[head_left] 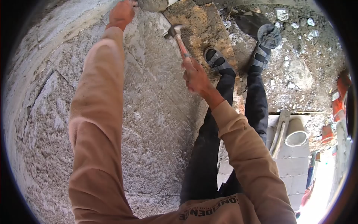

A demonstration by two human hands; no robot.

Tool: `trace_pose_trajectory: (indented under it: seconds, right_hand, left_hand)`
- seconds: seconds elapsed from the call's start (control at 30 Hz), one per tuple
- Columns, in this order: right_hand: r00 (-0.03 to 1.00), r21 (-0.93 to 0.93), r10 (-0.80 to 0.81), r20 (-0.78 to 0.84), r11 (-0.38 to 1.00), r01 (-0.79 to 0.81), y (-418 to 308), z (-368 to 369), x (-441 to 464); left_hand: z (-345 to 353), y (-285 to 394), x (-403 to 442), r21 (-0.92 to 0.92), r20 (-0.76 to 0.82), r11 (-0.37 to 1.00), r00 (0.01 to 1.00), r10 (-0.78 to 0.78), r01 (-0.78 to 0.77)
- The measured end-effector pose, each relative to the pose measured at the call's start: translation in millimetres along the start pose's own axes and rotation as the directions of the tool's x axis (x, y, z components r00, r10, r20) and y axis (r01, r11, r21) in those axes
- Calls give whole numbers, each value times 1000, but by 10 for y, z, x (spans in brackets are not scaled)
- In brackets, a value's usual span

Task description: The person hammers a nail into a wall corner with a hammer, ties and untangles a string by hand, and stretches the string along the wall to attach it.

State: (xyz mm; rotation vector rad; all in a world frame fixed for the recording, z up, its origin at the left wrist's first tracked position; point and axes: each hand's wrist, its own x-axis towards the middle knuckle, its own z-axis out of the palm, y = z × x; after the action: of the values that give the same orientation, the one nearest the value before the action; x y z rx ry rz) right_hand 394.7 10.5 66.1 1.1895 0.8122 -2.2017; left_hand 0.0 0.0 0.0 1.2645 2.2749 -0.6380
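Observation:
My right hand point(195, 76) is wrapped around the handle of a claw hammer point(180, 43). The hammer's metal head points up and away from me, over the edge between rough plaster and a dirty board. My left hand point(121, 15) reaches far forward to the top edge of the view, close against the rough plastered surface point(149, 108). Its fingers look curled, but their tips are partly cut off, so what they hold is hidden. Just right of it is a rounded grey object point(153, 5), also cut off at the top.
My sandalled feet point(220, 61) stand on a dirt-covered board point(201, 28) and rubble. A dark rubber-like vessel point(248, 25) lies ahead of them. On grey blocks point(294, 164) at right are a pale bucket point(296, 133) and a wooden piece point(279, 132). Orange-red objects point(340, 97) stand farther right.

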Motion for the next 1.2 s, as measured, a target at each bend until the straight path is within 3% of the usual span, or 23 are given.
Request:
trace_pose_trajectory:
  seconds: [0.07,0.17,0.27,0.37,0.47,0.5,0.57,0.63,0.7,0.77,0.87,0.97,1.17,1.2]
  right_hand:
    - [882,-360,-420,-212,873,329,-3,180,-2]
    - [823,-492,-510,-249,798,346,-140,316,388]
    - [854,-451,-474,-213,824,344,-270,509,639]
    - [797,-509,-571,-198,754,414,-353,612,827]
    - [804,-557,-559,-202,741,375,-367,699,954]
    - [809,-537,-544,-223,761,364,-366,733,978]
    - [807,-365,-499,-315,849,383,-375,787,1015]
    - [858,-186,-401,-320,915,359,-340,848,1080]
    - [935,169,-243,-260,941,292,-286,877,1013]
    - [993,632,-90,-73,767,116,-391,815,689]
    - [995,893,-4,102,442,-89,-270,656,679]
    - [994,889,58,93,444,-109,-198,536,682]
    - [1000,859,18,12,511,-19,-223,614,671]
    - [1000,860,4,7,510,-8,-236,642,673]
  left_hand:
    - [-196,124,-81,42,94,999,996,-3,-1]
    - [708,-193,314,239,73,968,996,56,-72]
    - [335,62,84,278,-78,931,960,268,-238]
    - [587,-160,298,324,41,923,978,206,-208]
    - [531,-205,278,29,-62,951,949,310,-309]
    - [614,-253,306,34,-127,941,932,338,-337]
    - [884,-407,450,51,-259,921,885,386,-387]
    - [776,-309,447,63,-188,945,926,328,-322]
    - [724,-253,396,56,-160,956,942,294,-288]
    - [746,-246,425,34,-189,958,939,286,-285]
    - [934,-419,558,53,-183,936,918,352,-348]
    - [736,-243,369,19,-269,946,910,315,-322]
    - [504,12,286,168,65,963,977,202,-210]
    - [548,-10,289,156,46,964,976,211,-215]
